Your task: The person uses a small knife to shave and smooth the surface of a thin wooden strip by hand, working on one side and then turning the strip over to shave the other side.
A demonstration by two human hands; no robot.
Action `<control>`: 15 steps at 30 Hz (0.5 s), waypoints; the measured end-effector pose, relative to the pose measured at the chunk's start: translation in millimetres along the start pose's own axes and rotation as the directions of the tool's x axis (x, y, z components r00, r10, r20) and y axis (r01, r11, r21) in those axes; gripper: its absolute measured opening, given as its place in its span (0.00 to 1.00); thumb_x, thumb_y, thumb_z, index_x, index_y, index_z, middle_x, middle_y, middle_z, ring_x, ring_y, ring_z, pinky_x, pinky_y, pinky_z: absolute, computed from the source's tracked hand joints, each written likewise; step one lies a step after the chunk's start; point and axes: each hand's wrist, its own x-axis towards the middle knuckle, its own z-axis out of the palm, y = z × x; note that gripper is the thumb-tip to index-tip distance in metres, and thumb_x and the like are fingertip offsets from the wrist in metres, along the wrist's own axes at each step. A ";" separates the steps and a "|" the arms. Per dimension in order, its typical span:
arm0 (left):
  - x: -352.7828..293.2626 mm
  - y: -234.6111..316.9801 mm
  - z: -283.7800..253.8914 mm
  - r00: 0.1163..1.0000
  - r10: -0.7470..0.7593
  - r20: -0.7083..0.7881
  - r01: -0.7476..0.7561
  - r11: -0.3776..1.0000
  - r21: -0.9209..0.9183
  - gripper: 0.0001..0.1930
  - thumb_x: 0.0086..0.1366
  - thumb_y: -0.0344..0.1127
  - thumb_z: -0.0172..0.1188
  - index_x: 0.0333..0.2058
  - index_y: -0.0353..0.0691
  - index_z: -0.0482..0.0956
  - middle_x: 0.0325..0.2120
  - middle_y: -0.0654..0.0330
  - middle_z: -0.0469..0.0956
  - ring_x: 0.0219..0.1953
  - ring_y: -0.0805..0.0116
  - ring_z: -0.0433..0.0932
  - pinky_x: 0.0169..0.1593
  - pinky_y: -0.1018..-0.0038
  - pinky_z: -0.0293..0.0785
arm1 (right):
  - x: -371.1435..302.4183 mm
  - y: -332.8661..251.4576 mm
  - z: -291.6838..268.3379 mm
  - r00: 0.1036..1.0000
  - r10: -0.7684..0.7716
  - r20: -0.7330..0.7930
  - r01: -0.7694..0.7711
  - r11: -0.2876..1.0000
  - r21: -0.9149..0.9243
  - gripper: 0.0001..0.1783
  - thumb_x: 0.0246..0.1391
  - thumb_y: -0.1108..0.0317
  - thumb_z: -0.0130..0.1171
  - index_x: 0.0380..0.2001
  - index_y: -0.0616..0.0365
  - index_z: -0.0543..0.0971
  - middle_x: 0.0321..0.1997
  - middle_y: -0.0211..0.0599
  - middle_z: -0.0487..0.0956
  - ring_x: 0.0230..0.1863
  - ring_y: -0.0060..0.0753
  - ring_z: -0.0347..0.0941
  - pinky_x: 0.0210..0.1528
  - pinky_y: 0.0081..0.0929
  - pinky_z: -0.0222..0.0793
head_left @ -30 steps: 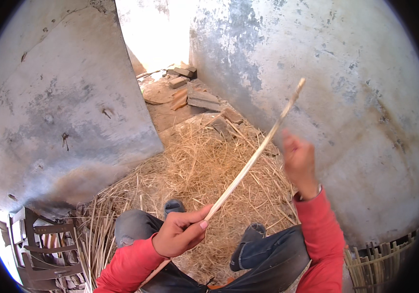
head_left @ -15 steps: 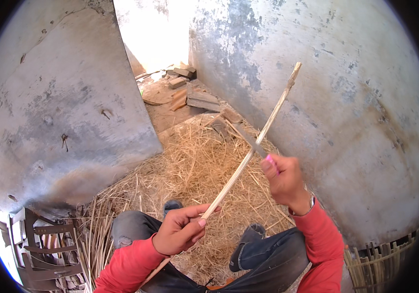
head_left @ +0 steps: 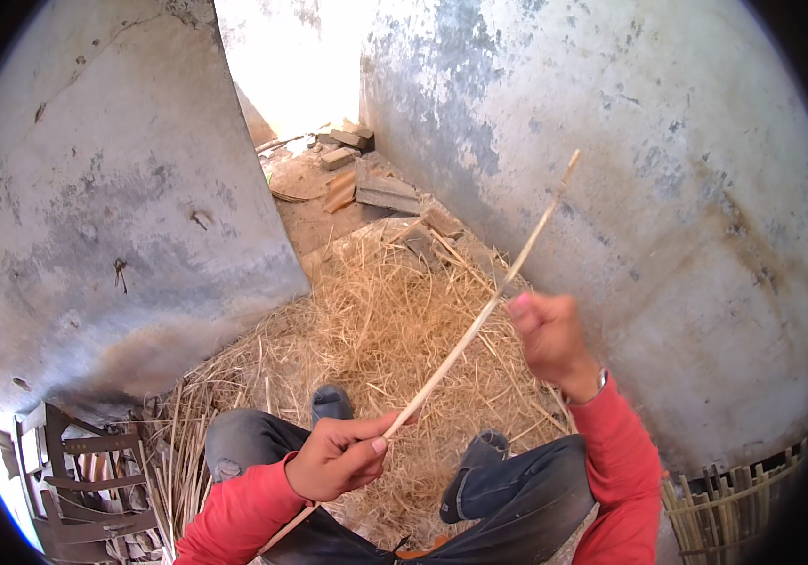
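A long pale bamboo strip (head_left: pixel 461 347) slants from below my left forearm up toward the right wall, its far tip darker and knobbly. My left hand (head_left: pixel 336 456) is closed round the lower part of it, thumb on top. In my right hand (head_left: pixel 555 341) is a knife (head_left: pixel 506 285) with a pink handle, most of which the fingers hide. Its blade, smeared by motion, meets the strip partway along, just left of my fist.
Pale shavings (head_left: pixel 366 311) cover the floor before my feet. Long thin strips (head_left: pixel 192 452) lean at my left, beside a dark chair-like frame (head_left: pixel 98 480). Bricks and slabs (head_left: pixel 385 193) lie near the bright opening. A slatted basket (head_left: pixel 734 513) stands at lower right, by the wall.
The far end of the strip has dipped, and its face looks narrower. My left hand has shifted slightly left and down. My right hand remains by the strip, now blurred.
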 end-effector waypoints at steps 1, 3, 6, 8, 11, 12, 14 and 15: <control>0.5 1.0 -1.2 1.000 0.012 -0.007 -0.012 0.999 -0.042 0.24 0.77 0.28 0.50 0.69 0.30 0.66 0.18 0.72 0.57 0.18 0.82 0.54 0.23 0.78 0.51 | -5.6 -12.5 11.3 0.992 -0.096 0.078 0.097 0.995 -0.006 0.28 0.69 0.51 0.60 0.19 0.60 0.75 0.11 0.35 0.62 0.15 0.26 0.56 0.19 0.32 0.55; -1.5 5.7 -0.4 1.000 0.025 -0.017 -0.027 0.997 -0.074 0.24 0.77 0.29 0.50 0.69 0.29 0.66 0.18 0.72 0.56 0.18 0.82 0.53 0.23 0.78 0.51 | -6.4 -23.0 20.8 0.969 -0.196 0.148 0.199 0.980 0.000 0.28 0.68 0.51 0.60 0.19 0.60 0.76 0.11 0.36 0.63 0.15 0.28 0.55 0.19 0.32 0.56; -3.3 6.7 1.4 0.995 0.071 -0.070 -0.072 0.997 -0.013 0.24 0.77 0.30 0.50 0.68 0.29 0.67 0.18 0.71 0.56 0.17 0.82 0.53 0.22 0.78 0.50 | -0.5 -16.4 22.6 0.946 -0.252 0.205 0.271 0.960 -0.074 0.28 0.67 0.51 0.61 0.18 0.60 0.76 0.11 0.38 0.64 0.14 0.32 0.55 0.19 0.34 0.56; -3.2 6.0 -3.2 0.992 0.089 -0.091 -0.088 0.996 0.016 0.23 0.77 0.28 0.50 0.68 0.31 0.69 0.18 0.72 0.57 0.16 0.82 0.52 0.22 0.78 0.50 | 13.1 11.1 14.2 0.993 -0.003 -0.115 -0.004 0.998 -0.064 0.30 0.68 0.49 0.60 0.18 0.61 0.74 0.11 0.36 0.62 0.16 0.28 0.54 0.19 0.34 0.54; -7.0 -4.5 -3.0 0.984 0.162 -0.071 -0.159 0.986 0.048 0.22 0.77 0.26 0.50 0.67 0.32 0.70 0.18 0.72 0.60 0.16 0.83 0.54 0.21 0.78 0.51 | 32.1 35.7 -25.3 0.955 0.135 -0.264 -0.157 0.985 -0.067 0.31 0.69 0.48 0.59 0.18 0.62 0.73 0.12 0.33 0.58 0.18 0.23 0.52 0.20 0.33 0.52; -5.7 -5.8 -4.2 0.984 0.166 -0.070 -0.163 0.986 0.047 0.22 0.77 0.26 0.50 0.67 0.32 0.70 0.18 0.72 0.60 0.16 0.83 0.54 0.21 0.78 0.51 | 29.7 41.4 -24.1 0.954 0.098 -0.284 -0.133 0.985 -0.107 0.31 0.70 0.48 0.58 0.18 0.62 0.73 0.13 0.32 0.57 0.19 0.21 0.52 0.20 0.32 0.52; -1.2 -11.4 -6.5 0.979 0.192 -0.065 -0.181 0.971 0.156 0.23 0.76 0.24 0.51 0.68 0.34 0.70 0.19 0.72 0.63 0.17 0.84 0.57 0.21 0.78 0.53 | 23.8 40.0 -22.6 0.953 0.060 -0.298 -0.111 0.982 -0.155 0.32 0.70 0.47 0.58 0.19 0.62 0.72 0.13 0.31 0.56 0.20 0.19 0.52 0.20 0.31 0.51; -0.3 -13.3 -8.0 0.979 0.190 -0.070 -0.178 0.972 0.156 0.23 0.76 0.24 0.51 0.68 0.34 0.70 0.19 0.72 0.63 0.17 0.84 0.57 0.21 0.78 0.53 | 21.9 30.8 -16.5 0.969 0.063 -0.240 -0.091 0.990 -0.108 0.31 0.70 0.48 0.58 0.19 0.62 0.73 0.13 0.32 0.56 0.19 0.20 0.52 0.20 0.31 0.51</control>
